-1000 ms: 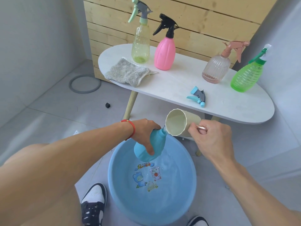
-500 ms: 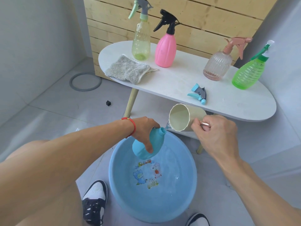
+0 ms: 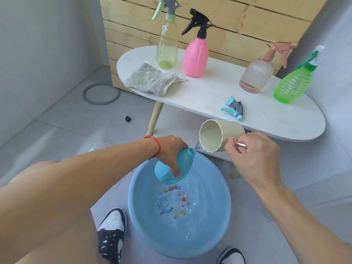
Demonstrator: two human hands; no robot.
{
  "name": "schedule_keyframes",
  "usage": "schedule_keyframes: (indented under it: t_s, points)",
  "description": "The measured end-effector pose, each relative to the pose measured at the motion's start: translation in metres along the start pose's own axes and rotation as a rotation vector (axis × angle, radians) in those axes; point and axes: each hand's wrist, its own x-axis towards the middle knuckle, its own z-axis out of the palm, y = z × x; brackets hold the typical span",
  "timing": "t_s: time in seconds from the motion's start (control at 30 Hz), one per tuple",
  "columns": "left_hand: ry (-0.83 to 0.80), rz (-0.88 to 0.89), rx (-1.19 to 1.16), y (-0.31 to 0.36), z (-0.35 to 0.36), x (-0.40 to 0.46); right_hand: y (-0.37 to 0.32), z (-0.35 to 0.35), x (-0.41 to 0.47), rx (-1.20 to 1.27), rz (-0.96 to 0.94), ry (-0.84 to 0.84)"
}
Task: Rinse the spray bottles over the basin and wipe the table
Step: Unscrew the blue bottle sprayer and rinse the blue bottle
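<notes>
While the left hand (image 3: 171,149) grips the capless light-blue plastic spray bottle (image 3: 172,168) round its body, that bottle hangs over the far rim of the round blue plastic basin (image 3: 137,210) on the floor, long axis tilted, base down toward the person and open neck up and to the right. Right hand (image 3: 253,155): grip closed on the metallic handle of the cream plastic cup (image 3: 219,135), cup tipped on its side, mouth facing left, its lower lip just beside and slightly above the bottle neck; a thin thread of water appears between the two. Governing relation: neck lies to the right of the left grip and points at the cup lip, so the pour looks nearly aligned; spill would fall near the basin edge. Removed blue-and-grey trigger head (image 3: 233,108): on the white oval worktop (image 3: 209,92). Grey cloth (image 3: 152,79): left end of worktop, untouched. Four capped bottles stand behind, apparently awaiting rinsing.
</notes>
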Motion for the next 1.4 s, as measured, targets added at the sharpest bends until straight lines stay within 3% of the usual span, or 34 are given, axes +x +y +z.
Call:
schedule_keyframes:
  t_s: [0.97, 1.4]
  points:
    - [-0.007, 0.002, -0.011, 0.005, 0.000, -0.003, -0.002, 0.009, -0.006, -0.129, -0.238, 0.061]
    - [-0.004, -0.005, -0.069, 0.007, -0.002, -0.007, -0.012, 0.008, -0.006, -0.208, -0.430, 0.115]
